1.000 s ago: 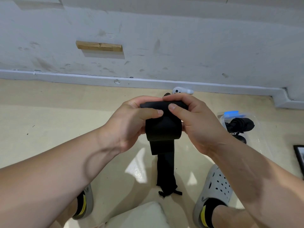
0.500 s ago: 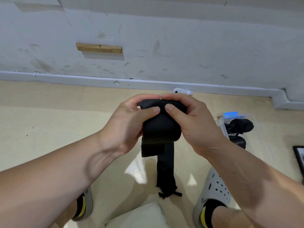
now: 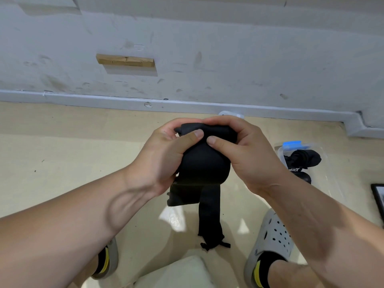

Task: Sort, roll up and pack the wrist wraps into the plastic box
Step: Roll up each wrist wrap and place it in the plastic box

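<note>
Both hands are gripping the same black wrist wrap, holding it up in the air in front of the person, over the beige floor. The left hand is curling round the left side of the roll and the right hand is curling round the right side. Both thumbs are pressing on the front near the top, nearly touching each other, and the other fingers are wrapping over the top edge. The upper part of the wrap is bunching into a fat roll between the palms. Below it a short flap is sticking out at the lower left, and a narrower loose tail is hanging straight down, ending in a frayed knotted bit just above the floor.

The clear plastic box is sitting on the floor off to the right, beside the right forearm, with a blue latch on its far end. Inside it, a few more black wraps are lying bundled up; one is showing white lettering I can't read.

The person is wearing grey clogs with black and yellow socks, one foot on each side of the hanging tail. A small wooden block is sticking out of the scuffed white wall.
</note>
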